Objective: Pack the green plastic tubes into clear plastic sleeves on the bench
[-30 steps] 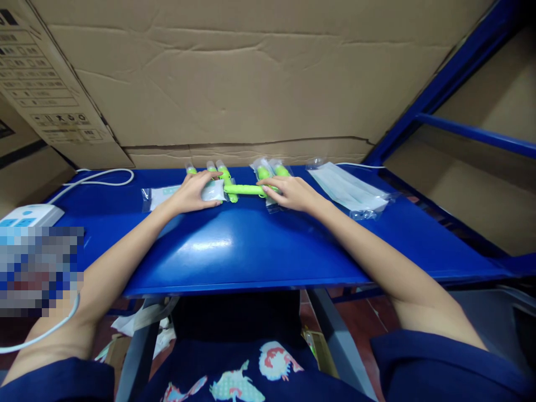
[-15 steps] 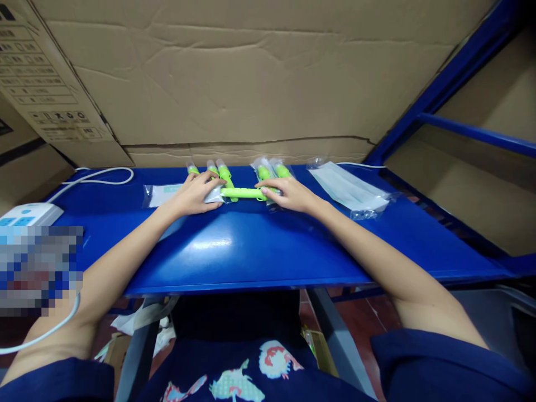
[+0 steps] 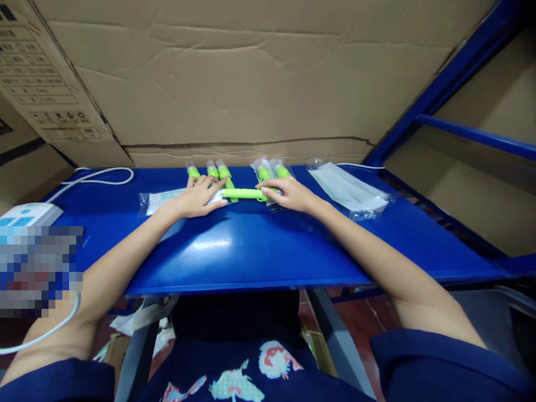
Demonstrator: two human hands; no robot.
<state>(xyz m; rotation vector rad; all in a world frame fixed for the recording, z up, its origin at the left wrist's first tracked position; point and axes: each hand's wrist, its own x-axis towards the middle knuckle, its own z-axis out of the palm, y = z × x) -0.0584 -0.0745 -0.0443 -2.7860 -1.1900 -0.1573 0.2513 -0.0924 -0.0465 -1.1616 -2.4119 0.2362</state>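
Note:
On the blue table (image 3: 234,251) a bright green stick (image 3: 244,193) lies crosswise between my hands. My left hand (image 3: 193,199) rests flat, fingers stretched out, on a clear flat packet (image 3: 156,201), with its fingertips at the stick's left end. The fingers of my right hand (image 3: 290,194) are closed on the stick's right end. Behind the hands lie several green tubes in clear bags (image 3: 224,171), pointing away from me.
A pile of bagged white masks (image 3: 349,190) lies to the right. A white power strip (image 3: 28,214) and its cable (image 3: 100,176) sit at the left. Cardboard boxes (image 3: 251,84) wall off the back; a blue rack frame (image 3: 473,134) rises on the right.
My left hand has flattened and stretched its fingers, and the packet under it has slid slightly left. The green stick and my right hand have stayed almost in place.

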